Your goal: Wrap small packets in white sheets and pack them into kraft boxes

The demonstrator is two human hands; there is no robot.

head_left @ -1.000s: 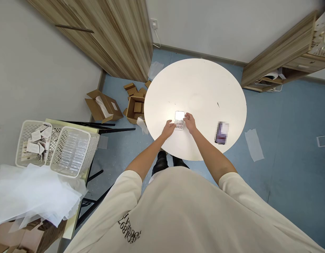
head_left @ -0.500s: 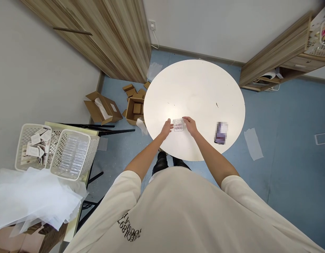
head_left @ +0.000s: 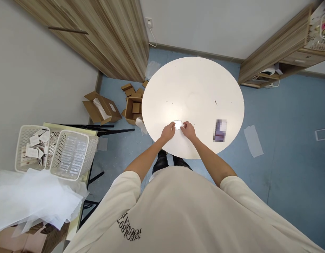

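Both hands, left hand [head_left: 167, 132] and right hand [head_left: 188, 130], grip small clear case [head_left: 177, 124] from either side (lid state unclear) over round table [head_left: 194, 88].

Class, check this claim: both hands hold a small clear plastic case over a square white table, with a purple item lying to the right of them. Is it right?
Not quite. The head view shows the table is round, not square. The rest holds: the left hand and right hand hold the small clear plastic case over it, and the purple item lies to their right.
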